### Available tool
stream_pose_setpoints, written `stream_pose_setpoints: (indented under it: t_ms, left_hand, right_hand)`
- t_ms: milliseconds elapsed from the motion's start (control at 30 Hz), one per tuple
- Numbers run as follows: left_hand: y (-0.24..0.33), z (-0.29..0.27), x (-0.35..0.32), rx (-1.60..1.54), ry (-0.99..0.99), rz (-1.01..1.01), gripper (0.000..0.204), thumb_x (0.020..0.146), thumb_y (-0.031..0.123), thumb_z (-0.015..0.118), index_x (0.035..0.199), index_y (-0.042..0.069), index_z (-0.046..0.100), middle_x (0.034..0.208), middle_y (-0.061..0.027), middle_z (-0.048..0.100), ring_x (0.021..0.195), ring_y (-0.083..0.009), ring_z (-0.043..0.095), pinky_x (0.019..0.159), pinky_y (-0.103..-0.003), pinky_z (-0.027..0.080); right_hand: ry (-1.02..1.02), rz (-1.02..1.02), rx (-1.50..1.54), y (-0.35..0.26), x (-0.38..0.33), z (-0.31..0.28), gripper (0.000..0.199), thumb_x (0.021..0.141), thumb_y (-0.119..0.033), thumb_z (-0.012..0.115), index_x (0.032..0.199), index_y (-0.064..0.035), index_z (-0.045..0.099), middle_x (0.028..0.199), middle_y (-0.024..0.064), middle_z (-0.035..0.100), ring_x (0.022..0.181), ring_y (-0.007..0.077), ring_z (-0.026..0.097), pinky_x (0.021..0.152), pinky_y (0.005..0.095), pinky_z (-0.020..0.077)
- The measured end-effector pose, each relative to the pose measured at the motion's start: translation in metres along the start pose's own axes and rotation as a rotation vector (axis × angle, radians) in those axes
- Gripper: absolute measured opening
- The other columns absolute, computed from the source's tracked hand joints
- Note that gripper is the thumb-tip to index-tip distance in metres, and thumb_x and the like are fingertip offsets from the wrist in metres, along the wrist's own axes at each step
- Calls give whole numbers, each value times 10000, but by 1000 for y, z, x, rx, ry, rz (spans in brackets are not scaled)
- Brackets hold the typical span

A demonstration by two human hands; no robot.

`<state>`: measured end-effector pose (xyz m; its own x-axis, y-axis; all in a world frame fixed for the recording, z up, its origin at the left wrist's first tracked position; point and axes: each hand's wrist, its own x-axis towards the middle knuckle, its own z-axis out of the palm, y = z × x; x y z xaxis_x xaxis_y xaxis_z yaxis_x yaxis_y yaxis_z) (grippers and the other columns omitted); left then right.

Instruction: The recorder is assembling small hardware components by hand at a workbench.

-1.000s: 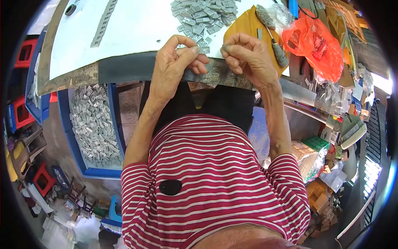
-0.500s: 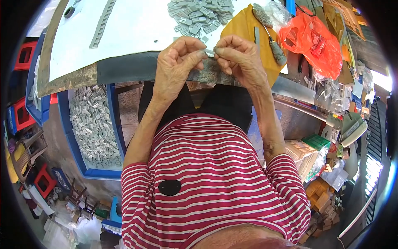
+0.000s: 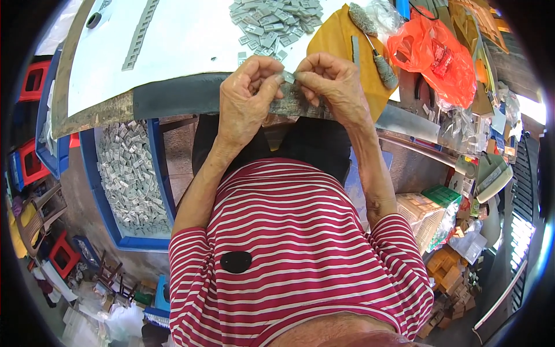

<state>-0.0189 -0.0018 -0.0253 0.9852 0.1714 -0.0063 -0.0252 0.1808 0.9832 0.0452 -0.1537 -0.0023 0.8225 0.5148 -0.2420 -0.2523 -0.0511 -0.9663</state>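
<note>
Over the table's front edge, my left hand point(image 3: 247, 92) pinches a small flat grey piece point(image 3: 288, 76) between thumb and fingertips. The thumb and forefinger of my right hand point(image 3: 336, 84) close on the piece's other side. Just beyond my hands a heap of similar grey pieces point(image 3: 272, 26) lies on the white table sheet point(image 3: 185, 52). A long row of grey pieces point(image 3: 140, 37) is lined up farther left on it. The small piece's details are partly hidden by my fingertips.
Right of my hands lie a yellow-brown cloth point(image 3: 332, 46), a tool with a wrapped handle point(image 3: 384, 70) and a red plastic bag point(image 3: 430, 52). A blue crate point(image 3: 89, 153) of grey pieces stands below the table's left side. A black ring point(image 3: 94, 21) sits at far left.
Both hands have come slightly nearer to me. The grey piece between them has been tilted, so more of its flat face shows.
</note>
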Motion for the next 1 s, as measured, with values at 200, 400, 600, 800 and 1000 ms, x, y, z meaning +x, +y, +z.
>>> stream_pose_setpoints:
  t_ms: [200, 400, 600, 800, 1000]
  left_hand:
    - [1, 0, -1, 10, 17, -22, 177, 800, -8, 545, 973, -37, 569, 798, -55, 599, 630, -56, 554, 568, -178, 450]
    - [-1, -1, -3, 43, -22, -21, 182, 799, 4, 551, 975, -36, 573, 794, -59, 603, 634, -61, 567, 567, -181, 456]
    - [1, -2, -4, 75, -53, -15, 179, 802, 13, 551, 972, -35, 573, 768, -55, 603, 631, -67, 570, 570, -183, 462]
    - [1, -4, -4, 40, -71, -43, 178, 804, 16, 548, 974, -34, 569, 753, -45, 599, 634, -67, 570, 576, -184, 466]
    - [3, -5, -3, 40, -95, -75, 171, 805, 12, 545, 969, -35, 565, 738, -38, 593, 632, -67, 567, 574, -179, 464]
  right_hand:
    - [-2, 28, 43, 2, -1, 0, 91, 753, -16, 617, 820, 15, 563, 636, 21, 549, 515, 63, 510, 429, 173, 388]
    - [-32, 62, 18, 7, 0, -4, 93, 750, -23, 623, 817, 7, 566, 622, 12, 548, 506, 55, 509, 421, 167, 386]
    - [-31, 70, 13, 8, -2, -4, 93, 751, -33, 626, 817, 4, 571, 622, 9, 548, 504, 54, 509, 422, 166, 387]
    - [-39, 72, 6, 6, -3, -2, 105, 753, -40, 623, 834, 7, 576, 620, 8, 545, 507, 55, 505, 429, 164, 387]
    - [-81, 90, 19, 9, -3, -6, 110, 753, -41, 626, 838, 9, 577, 623, 8, 542, 503, 49, 492, 418, 165, 373]
